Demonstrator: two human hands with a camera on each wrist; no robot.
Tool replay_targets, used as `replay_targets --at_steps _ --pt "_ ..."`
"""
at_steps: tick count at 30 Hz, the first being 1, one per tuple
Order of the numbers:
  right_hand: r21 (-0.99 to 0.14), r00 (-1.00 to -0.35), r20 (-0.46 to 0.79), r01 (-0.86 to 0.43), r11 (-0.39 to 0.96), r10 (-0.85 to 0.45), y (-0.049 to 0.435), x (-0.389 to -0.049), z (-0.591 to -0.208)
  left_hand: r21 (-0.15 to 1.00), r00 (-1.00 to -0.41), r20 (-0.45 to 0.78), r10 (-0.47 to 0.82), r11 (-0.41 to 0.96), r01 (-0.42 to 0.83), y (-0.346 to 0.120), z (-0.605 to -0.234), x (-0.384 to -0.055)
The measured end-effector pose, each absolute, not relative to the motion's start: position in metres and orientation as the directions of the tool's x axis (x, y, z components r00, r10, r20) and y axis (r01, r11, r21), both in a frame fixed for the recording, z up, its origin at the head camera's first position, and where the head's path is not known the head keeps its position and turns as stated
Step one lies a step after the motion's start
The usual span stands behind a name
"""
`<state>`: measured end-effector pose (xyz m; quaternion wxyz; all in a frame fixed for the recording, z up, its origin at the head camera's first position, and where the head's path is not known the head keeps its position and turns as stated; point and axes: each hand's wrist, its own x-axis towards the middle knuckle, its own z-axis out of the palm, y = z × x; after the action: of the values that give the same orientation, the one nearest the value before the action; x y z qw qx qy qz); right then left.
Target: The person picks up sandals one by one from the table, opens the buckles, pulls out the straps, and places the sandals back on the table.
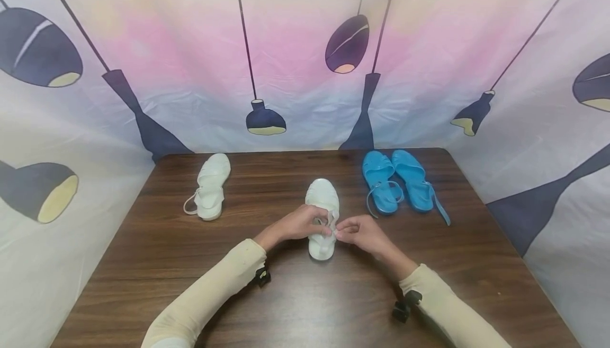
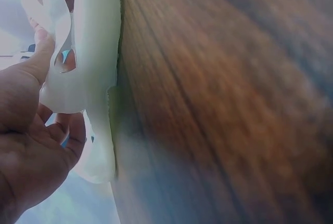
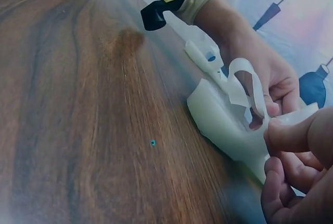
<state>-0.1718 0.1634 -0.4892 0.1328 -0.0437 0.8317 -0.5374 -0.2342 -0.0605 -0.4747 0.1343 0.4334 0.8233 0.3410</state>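
Note:
A white sandal (image 1: pixel 322 194) lies on the table with its toe pointing away from me, its ankle strap (image 1: pixel 332 216) bent up in a loop. My left hand (image 1: pixel 305 222) reaches in from the left and grips the sandal near the strap; in the left wrist view the thumb (image 2: pixel 42 44) lies against the strap. On the other side my right hand (image 1: pixel 364 234) pinches the strap between thumb and fingertips, beside the sandal's heel part. The right wrist view shows the pinching thumb (image 3: pixel 289 135) close up. Fingers hide the exact fastening spot.
Another white sandal (image 1: pixel 211 186) lies at the back left, its strap loose to one side. At the back right are two blue sandals (image 1: pixel 383 178) side by side, with straps hanging out. A printed cloth (image 1: pixel 305 72) hangs behind the wooden table (image 1: pixel 276 305).

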Motion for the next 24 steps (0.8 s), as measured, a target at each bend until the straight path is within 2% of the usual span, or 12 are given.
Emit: replay_targets --at_steps 6,17,24 --pt "-0.877 -0.976 -0.095 -0.01 0.481 -0.194 0.159 -0.1725 -0.4875 0.686 -0.576 0.08 0.814 0.374 0.624 -0.0597 -0.4725 -0.2355" --pt "-0.87 -0.986 -0.028 -0.058 0.49 -0.167 0.1553 -0.1688 -0.4906 0.688 -0.567 0.082 0.82 0.364 0.627 -0.0595 -0.4738 -0.2366" --pt "-0.836 -0.987 -0.014 -0.076 0.543 -0.159 0.1558 -0.1677 -0.4925 0.711 -0.564 0.082 0.822 0.348 0.61 -0.0602 -0.474 -0.2362"
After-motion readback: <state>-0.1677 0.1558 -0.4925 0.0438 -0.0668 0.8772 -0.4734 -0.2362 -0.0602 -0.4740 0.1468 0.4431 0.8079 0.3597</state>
